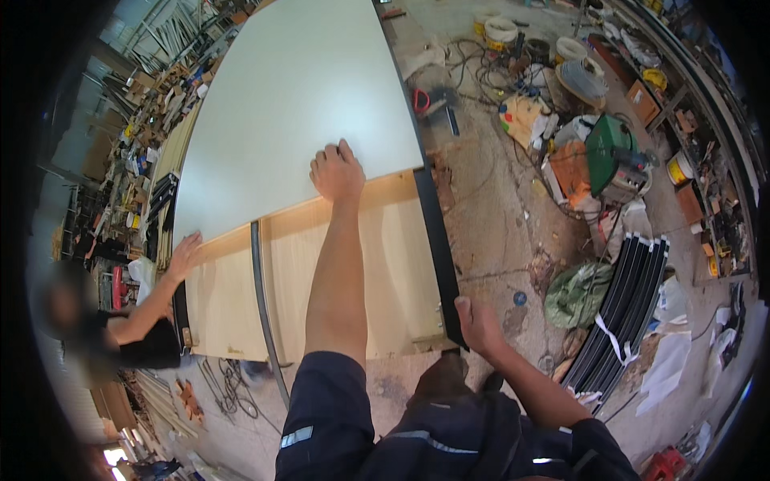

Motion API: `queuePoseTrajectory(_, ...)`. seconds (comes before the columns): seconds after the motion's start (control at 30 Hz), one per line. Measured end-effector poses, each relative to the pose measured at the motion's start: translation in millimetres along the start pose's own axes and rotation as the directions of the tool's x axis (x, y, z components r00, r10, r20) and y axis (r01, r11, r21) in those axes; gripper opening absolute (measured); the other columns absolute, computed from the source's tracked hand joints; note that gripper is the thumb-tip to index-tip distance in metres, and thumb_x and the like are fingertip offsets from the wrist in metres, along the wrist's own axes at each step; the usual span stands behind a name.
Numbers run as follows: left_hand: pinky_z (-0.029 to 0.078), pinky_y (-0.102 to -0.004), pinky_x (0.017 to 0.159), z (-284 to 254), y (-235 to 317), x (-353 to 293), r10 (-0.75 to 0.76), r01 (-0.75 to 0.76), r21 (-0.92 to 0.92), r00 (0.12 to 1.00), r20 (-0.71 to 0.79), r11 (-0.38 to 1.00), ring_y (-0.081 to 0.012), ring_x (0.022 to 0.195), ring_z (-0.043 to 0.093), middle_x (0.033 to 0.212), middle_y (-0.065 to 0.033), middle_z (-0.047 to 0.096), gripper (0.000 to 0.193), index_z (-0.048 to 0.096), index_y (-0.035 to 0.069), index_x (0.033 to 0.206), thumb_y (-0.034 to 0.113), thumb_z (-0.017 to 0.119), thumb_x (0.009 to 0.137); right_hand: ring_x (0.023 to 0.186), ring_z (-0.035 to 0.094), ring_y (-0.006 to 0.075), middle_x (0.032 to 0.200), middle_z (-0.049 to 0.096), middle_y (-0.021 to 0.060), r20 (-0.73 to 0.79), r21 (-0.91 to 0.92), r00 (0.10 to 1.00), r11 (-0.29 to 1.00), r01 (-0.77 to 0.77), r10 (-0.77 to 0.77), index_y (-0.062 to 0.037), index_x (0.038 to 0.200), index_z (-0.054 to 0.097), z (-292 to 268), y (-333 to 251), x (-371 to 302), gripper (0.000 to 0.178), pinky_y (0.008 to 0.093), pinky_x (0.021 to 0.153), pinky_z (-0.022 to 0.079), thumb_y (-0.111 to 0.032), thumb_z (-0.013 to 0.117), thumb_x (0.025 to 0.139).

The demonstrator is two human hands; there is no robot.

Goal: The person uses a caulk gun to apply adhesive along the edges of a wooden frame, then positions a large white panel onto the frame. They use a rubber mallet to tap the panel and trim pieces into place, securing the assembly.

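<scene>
The left hand (337,172) rested near the edge of a white sheet (305,96), fingers curled inward, though whether they gripped anything could not be told. The sheet partly covered a pale wooden panel (401,276). The right hand (479,325), its grip unclear, was beside the black edge strip (435,240). A co-worker's hand (186,255) was at the sheet's near left corner.

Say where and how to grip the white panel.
Probably take the white panel by its near edge, from the wearer's side: that straight edge lies exposed across the pale wood, while the top is broad and flat. Finger room underneath can't be judged.
</scene>
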State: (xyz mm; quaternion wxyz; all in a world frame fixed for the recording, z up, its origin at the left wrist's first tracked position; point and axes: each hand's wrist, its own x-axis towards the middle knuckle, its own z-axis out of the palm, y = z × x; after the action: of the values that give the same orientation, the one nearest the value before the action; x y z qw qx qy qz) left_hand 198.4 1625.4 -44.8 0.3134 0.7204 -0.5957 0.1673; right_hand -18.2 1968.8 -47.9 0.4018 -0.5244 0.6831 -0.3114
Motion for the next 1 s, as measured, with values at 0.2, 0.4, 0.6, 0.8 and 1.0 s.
queuePoseTrajectory(0.2, 0.048, -0.0487, 0.090, -2.4, 5.0, 2.2, -0.017, 0.016, 0.019, 0.997, 0.069, 1.000, -0.0333, 0.100, 0.062, 0.101, -0.0109, 0.069, 0.037, 0.069, 0.010, 0.098, 0.041, 0.051, 0.104, 0.081, 0.061, 0.0538, 0.083, 0.063, 0.0334, -0.068, -0.019, 0.996, 0.998, 0.058, -0.060, 0.0053, 0.087, 0.066, -1.6, -1.9, 2.1, 0.043, 0.0572, 0.070, 0.047, -0.031, 0.050, 0.105)
queuePoseTrajectory(0.4, 0.049, -0.0486, 0.089, 13.3, -9.1, 3.5, 0.039, -0.046, 0.103, 0.997, 0.068, 0.994, -0.0315, 0.107, 0.063, 0.105, -0.0079, 0.070, 0.031, 0.068, 0.011, 0.097, 0.034, 0.048, 0.105, 0.083, 0.061, 0.0539, 0.084, 0.062, 0.0334, 0.034, 0.008, 0.999, 0.999, -0.043, 0.043, 0.0046, 0.090, 0.066, -8.4, -15.0, 2.0, 0.042, 0.0563, 0.070, 0.047, -0.030, 0.050, 0.105)
queuePoseTrajectory(0.6, 0.048, -0.0483, 0.093, 18.4, -2.2, 14.8, -0.088, 0.085, 0.023, 0.983, 0.164, 0.996, -0.0293, 0.104, 0.064, 0.094, -0.0095, 0.070, 0.035, 0.067, 0.010, 0.096, 0.037, 0.047, 0.104, 0.084, 0.060, 0.0542, 0.083, 0.060, 0.0340, 0.002, 0.019, 1.000, 1.000, 0.014, -0.014, 0.0047, 0.090, 0.065, -3.3, -1.5, 2.3, 0.041, 0.0542, 0.068, 0.047, -0.030, 0.050, 0.105)
queuePoseTrajectory(0.8, 0.049, -0.0497, 0.089, 12.8, -0.3, 12.8, -0.014, 0.009, 0.068, 0.997, 0.080, 0.998, -0.0338, 0.101, 0.064, 0.094, -0.0128, 0.070, 0.039, 0.069, 0.009, 0.094, 0.041, 0.048, 0.104, 0.087, 0.060, 0.0554, 0.084, 0.060, 0.0349, 0.003, -0.068, 0.998, 0.996, 0.061, -0.060, 0.0063, 0.088, 0.065, -8.2, -6.8, 4.3, 0.041, 0.0566, 0.070, 0.047, -0.028, 0.050, 0.104)
queuePoseTrajectory(1.0, 0.048, -0.0484, 0.085, 3.8, 5.3, 16.4, 0.065, -0.064, 0.043, 0.998, -0.021, 0.997, -0.0334, 0.092, 0.062, 0.094, -0.0113, 0.067, 0.036, 0.067, 0.009, 0.090, 0.037, 0.051, 0.104, 0.091, 0.061, 0.0551, 0.088, 0.061, 0.0357, -0.037, -0.038, 0.999, 0.999, -0.027, 0.025, 0.0078, 0.089, 0.066, -7.5, -25.8, 21.5, 0.044, 0.0582, 0.074, 0.047, -0.029, 0.047, 0.105)
